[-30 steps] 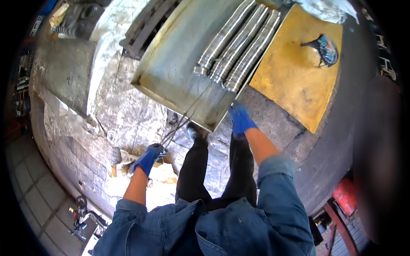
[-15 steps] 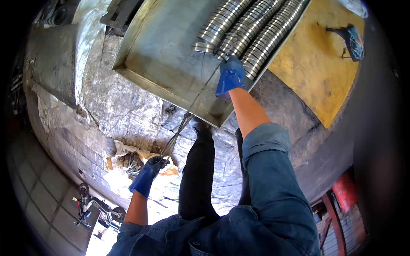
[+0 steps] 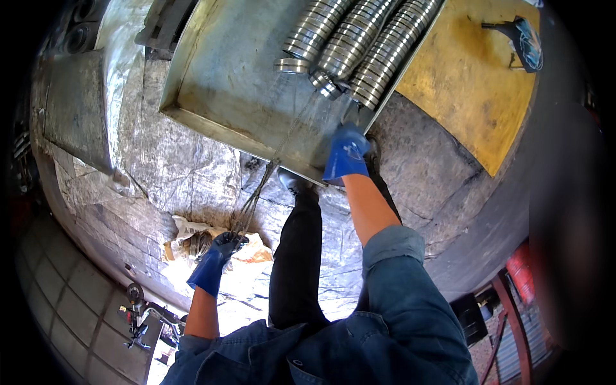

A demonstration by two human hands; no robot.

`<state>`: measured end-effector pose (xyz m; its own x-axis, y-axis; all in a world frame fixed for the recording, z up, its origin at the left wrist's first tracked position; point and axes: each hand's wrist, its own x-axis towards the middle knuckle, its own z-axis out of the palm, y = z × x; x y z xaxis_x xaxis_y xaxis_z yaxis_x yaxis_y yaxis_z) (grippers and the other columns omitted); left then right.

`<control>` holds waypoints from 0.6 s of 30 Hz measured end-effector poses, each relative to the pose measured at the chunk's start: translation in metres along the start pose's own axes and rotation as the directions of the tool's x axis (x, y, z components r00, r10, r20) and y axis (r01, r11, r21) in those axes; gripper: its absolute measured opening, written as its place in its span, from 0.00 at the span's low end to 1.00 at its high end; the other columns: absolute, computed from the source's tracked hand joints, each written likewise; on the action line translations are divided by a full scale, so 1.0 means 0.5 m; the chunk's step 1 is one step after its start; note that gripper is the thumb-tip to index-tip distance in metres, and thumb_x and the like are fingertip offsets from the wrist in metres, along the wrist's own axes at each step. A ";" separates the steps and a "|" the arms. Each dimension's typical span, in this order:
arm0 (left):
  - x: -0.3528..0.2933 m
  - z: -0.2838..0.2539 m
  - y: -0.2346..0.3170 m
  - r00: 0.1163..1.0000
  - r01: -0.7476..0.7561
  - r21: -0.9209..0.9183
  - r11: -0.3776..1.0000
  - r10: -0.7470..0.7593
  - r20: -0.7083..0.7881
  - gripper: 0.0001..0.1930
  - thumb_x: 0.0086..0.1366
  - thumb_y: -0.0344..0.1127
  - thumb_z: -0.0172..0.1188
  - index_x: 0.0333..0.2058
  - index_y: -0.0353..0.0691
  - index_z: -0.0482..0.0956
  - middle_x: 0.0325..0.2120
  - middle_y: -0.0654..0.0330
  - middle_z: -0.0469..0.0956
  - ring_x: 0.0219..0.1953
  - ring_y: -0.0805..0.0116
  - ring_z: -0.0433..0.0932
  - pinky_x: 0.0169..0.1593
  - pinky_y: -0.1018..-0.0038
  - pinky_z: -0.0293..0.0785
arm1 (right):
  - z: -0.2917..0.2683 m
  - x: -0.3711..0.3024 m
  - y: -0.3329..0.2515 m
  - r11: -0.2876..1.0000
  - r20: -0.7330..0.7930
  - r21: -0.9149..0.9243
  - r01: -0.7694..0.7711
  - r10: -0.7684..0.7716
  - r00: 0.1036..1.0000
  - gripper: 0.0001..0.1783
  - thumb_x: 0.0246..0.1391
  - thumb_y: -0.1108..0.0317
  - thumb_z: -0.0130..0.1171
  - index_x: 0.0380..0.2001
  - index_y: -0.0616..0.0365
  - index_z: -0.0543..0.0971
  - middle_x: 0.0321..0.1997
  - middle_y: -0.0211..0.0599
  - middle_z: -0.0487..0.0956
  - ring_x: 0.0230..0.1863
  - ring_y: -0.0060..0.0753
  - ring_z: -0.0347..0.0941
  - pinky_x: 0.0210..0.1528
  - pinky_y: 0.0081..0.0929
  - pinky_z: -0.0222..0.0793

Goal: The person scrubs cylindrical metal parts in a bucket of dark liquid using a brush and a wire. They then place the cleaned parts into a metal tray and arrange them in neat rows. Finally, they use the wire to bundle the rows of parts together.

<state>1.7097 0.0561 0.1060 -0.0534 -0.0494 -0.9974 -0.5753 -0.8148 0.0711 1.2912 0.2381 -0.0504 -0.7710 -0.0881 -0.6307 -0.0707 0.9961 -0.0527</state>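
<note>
My left hand (image 3: 221, 253), in a blue rubber glove, is closed around a bundle of thin dark wires (image 3: 256, 196). The bundle stretches up to the near rim of a grey metal tray (image 3: 212, 131). My right hand (image 3: 348, 151), gloved the same, is over the tray's near right corner, just below the rows of rings. Its fingers are smeared by motion, so I cannot see whether they hold anything. Shiny metal rings (image 3: 391, 54) lie in three long rows in the tray. One ring (image 3: 292, 65) sits at the end of the left row, and tilted rings (image 3: 326, 83) end the middle row.
A stained yellow board (image 3: 468, 83) lies right of the tray, with a dark-handled tool (image 3: 523, 42) on it. Worn sheeting (image 3: 179, 154) covers the floor. A torn bag (image 3: 192, 237) lies beside my left hand. My shoe (image 3: 296, 181) is close to the tray's near edge.
My right hand has drawn back toward me from the end of the middle row of rings. The rings at that end now show, tilted. My left hand keeps hold of the wires.
</note>
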 end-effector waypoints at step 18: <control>-0.169 0.015 0.100 0.972 -0.152 0.237 0.960 0.101 0.214 0.06 0.66 0.25 0.58 0.39 0.30 0.80 0.37 0.49 0.84 0.40 0.62 0.83 0.49 0.69 0.78 | 0.026 -0.056 0.082 0.841 -0.070 -0.158 0.518 -0.533 0.843 0.20 0.52 0.58 0.58 0.47 0.53 0.78 0.35 0.41 0.82 0.36 0.46 0.80 0.37 0.42 0.75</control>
<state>1.6793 0.0240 0.1939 -0.2847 -0.0068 -0.9586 -0.7372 -0.6376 0.2234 1.3179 0.2813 -0.0449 -0.6573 -0.6051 -0.4493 -0.5585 0.7913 -0.2487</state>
